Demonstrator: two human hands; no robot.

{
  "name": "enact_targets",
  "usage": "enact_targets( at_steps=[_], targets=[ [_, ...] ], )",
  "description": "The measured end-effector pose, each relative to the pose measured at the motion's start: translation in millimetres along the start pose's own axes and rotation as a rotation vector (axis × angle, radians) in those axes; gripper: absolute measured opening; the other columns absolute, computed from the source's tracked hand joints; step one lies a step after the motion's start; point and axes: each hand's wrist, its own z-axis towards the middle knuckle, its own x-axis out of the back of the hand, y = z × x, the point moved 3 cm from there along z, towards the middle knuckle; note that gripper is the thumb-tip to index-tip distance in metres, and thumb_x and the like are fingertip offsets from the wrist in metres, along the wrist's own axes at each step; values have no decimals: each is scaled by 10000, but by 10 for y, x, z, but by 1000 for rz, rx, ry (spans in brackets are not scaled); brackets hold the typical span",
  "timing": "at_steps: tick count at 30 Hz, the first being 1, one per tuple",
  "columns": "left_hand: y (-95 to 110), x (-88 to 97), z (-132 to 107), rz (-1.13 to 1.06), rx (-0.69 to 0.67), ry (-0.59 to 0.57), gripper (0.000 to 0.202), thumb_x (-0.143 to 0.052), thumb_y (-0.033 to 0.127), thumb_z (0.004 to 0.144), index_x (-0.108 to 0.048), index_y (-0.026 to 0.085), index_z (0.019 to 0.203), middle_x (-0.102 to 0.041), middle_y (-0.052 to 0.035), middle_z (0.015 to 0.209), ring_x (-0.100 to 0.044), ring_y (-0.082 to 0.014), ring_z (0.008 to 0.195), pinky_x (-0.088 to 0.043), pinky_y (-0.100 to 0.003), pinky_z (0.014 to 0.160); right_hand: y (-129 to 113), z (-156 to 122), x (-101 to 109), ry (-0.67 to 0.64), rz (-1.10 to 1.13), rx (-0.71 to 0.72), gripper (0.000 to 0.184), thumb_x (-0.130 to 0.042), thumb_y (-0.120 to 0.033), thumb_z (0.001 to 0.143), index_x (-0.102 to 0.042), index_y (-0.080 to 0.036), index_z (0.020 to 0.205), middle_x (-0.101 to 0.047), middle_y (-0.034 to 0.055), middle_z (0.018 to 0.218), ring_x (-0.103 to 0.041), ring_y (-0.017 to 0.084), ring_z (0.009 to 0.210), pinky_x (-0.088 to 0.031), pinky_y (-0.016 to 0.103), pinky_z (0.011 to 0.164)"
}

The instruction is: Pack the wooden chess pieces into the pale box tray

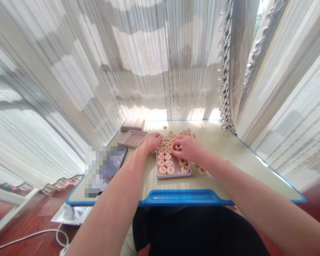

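An open box tray [177, 175] lies in front of me with round wooden xiangqi pieces in it. Red-marked pieces [168, 163] fill two columns on its left, and black-marked pieces [185, 169] stand along its right side. My right hand [189, 147] is over the tray's far right part, thumb and fingers pinched on a black-marked xiangqi piece. Beyond the tray spreads a loose heap of pieces [166, 143]. My left hand [152, 141] is at the heap's left edge with its fingers curled together; what they hold, if anything, is hidden.
The box lid [133, 138] lies left of the heap, with a thick book-like object [132, 124] behind it. A dark tablet-like object [109, 170], partly blurred, is at left. One piece [202, 170] sits right of the tray. The table has a raised blue edge [186, 196].
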Motion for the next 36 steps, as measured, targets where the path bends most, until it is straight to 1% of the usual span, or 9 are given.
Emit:
enact_targets(
  at_steps=[6, 10, 14, 19, 24, 29, 36],
  targets=[
    [23, -1, -5, 25, -13, 2, 392, -387, 427, 807, -675, 163, 781, -696, -30, 763, -588, -159, 687, -419, -247, 633, 11, -3, -7, 23, -52, 6, 261, -529, -393, 797, -706, -259, 933, -648, 32, 953, -580, 185, 888, -401, 245, 664],
    [33, -2, -5, 41, -24, 1, 428, -361, 452, 827, -668, 158, 780, -699, -40, 776, -591, -164, 707, -419, -253, 654, 7, -11, 7, 29, -67, 3, 257, -534, -404, 794, -711, -258, 910, -652, 31, 936, -580, 191, 904, -407, 250, 666],
    [31, -9, 2, 43, -28, -10, 419, -363, 449, 834, -668, 164, 803, -701, -39, 790, -594, -158, 709, -422, -244, 663, -7, -14, 20, 14, -73, 11, 268, -552, -430, 785, -709, -253, 912, -657, 37, 951, -577, 200, 923, -414, 254, 683],
    [48, -6, -13, 8, -3, -9, 452, -352, 475, 841, -670, 154, 824, -703, -49, 804, -598, -164, 715, -425, -244, 655, -18, -11, 24, 3, -90, 15, 264, -540, -424, 794, -706, -252, 908, -662, 34, 947, -579, 200, 918, -409, 258, 675],
    [74, 8, -17, 44, -15, -4, 437, -369, 468, 836, -674, 157, 804, -704, -45, 800, -592, -164, 724, -425, -239, 657, -32, -9, 37, -15, -115, 30, 274, -543, -426, 801, -707, -240, 917, -670, 43, 940, -563, 210, 951, -403, 260, 688],
    [62, 5, -1, 58, -13, 2, 443, -367, 479, 837, -677, 165, 800, -699, -46, 787, -587, -159, 707, -419, -232, 636, -50, -19, 48, -5, -114, 41, 267, -555, -445, 786, -712, -236, 840, -676, 39, 880, -559, 210, 916, -394, 265, 686],
    [40, -1, 0, 79, -31, 2, 442, -379, 490, 825, -674, 164, 779, -699, -38, 766, -580, -162, 687, -409, -244, 634, -78, -41, 39, -44, -97, 55, 255, -549, -419, 784, -709, -232, 718, -680, 35, 814, -564, 192, 845, -367, 256, 609]
  ],
)
